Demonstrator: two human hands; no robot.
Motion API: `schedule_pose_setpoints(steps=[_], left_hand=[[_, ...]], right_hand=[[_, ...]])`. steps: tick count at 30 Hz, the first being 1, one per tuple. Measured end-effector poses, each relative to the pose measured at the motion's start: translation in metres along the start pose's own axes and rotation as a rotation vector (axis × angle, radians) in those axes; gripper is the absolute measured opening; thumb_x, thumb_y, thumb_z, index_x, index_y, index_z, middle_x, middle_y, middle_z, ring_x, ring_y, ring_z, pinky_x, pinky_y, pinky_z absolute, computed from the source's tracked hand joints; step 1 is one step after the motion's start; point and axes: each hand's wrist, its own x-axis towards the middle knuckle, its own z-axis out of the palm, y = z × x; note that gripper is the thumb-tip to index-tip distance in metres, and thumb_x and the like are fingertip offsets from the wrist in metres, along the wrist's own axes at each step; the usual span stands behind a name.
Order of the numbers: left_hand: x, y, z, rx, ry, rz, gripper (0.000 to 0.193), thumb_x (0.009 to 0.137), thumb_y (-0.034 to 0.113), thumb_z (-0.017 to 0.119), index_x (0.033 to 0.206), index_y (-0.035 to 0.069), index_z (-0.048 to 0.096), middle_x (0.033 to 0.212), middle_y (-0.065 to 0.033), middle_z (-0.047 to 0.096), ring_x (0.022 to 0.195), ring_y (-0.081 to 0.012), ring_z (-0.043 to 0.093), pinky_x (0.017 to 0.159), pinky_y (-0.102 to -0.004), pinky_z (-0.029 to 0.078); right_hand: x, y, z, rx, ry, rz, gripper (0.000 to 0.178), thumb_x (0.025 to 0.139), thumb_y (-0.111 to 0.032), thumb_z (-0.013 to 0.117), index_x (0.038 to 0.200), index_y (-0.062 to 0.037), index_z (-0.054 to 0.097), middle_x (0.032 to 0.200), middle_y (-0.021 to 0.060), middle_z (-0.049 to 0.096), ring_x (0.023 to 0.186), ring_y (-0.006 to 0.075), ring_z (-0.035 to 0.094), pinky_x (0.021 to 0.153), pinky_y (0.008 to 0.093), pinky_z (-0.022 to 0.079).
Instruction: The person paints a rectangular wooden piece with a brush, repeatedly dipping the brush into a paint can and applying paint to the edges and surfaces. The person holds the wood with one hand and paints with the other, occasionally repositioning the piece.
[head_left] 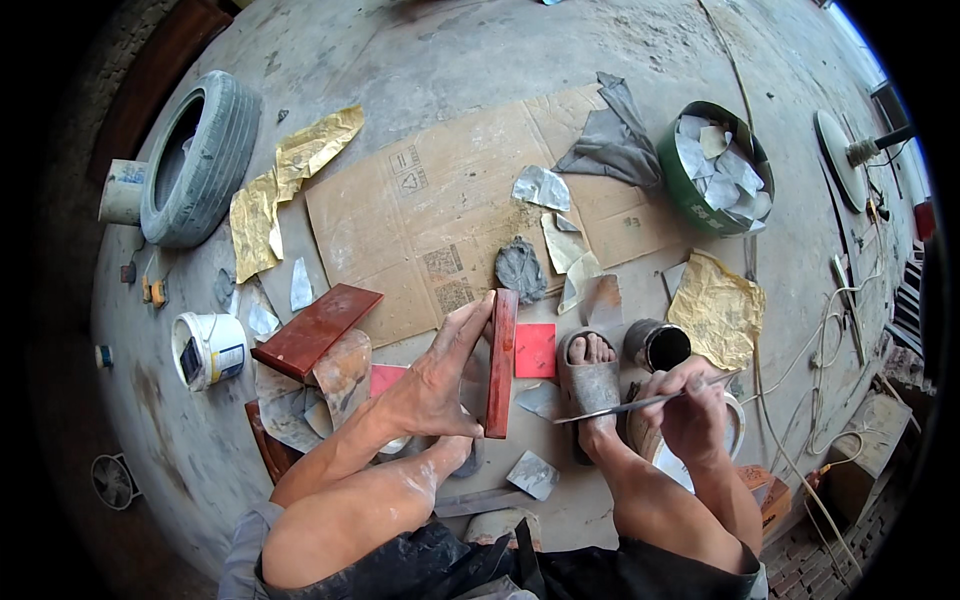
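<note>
My left hand (436, 366) is closed around a red-brown varnished wooden board (502, 365), held on its narrow edge in front of me. The fingers grip its top end and the thumb is near its bottom. In my right hand (692, 402) is a slim, dark tool (625, 406) with a thin tip pointing left toward the board; whether it is a brush or a blade I cannot tell. The tip is apart from the board. A dark open can (660, 346) stands just beyond my right hand. A second red-brown board (318, 331) lies to the left.
Flattened cardboard (400, 240) covers the floor ahead, bearing a crumpled grey rag (520, 268). Red sandpaper (535, 351) lies between my feet. A tire (222, 150) and white bucket (222, 345) stand left. At right are a green tub of scraps (672, 165) and loose cables (822, 345).
</note>
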Motion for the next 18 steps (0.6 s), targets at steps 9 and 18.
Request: schedule_pose_setpoints(steps=[9,18], left_hand=[[0.000,0.002,-0.002,0.069,0.028,0.062,0.126,0.063,0.024,0.095,0.159,0.003,0.016,0.151,-0.0202,0.027,0.123,-0.0320,0.048,0.098,-0.0399,0.050],[-0.002,0.000,-0.001,0.075,0.031,0.089,0.134,0.054,0.020,0.095,0.159,0.003,0.013,0.153,-0.0222,0.027,0.139,-0.0397,0.036,0.112,-0.0446,0.039]], right_hand=[[0.002,0.000,0.028,-0.346,-0.206,0.011,0.031,0.106,-0.019,0.048,0.108,0.0048,0.067,0.099,0.0210,0.074,0.078,0.0197,0.069,0.072,0.0311,0.055],[0.005,0.000,0.031,-0.419,-0.253,-0.015,0.029,0.104,-0.018,0.049,0.109,0.0035,0.068,0.100,0.0219,0.073,0.080,0.0220,0.070,0.071,0.0325,0.056]])
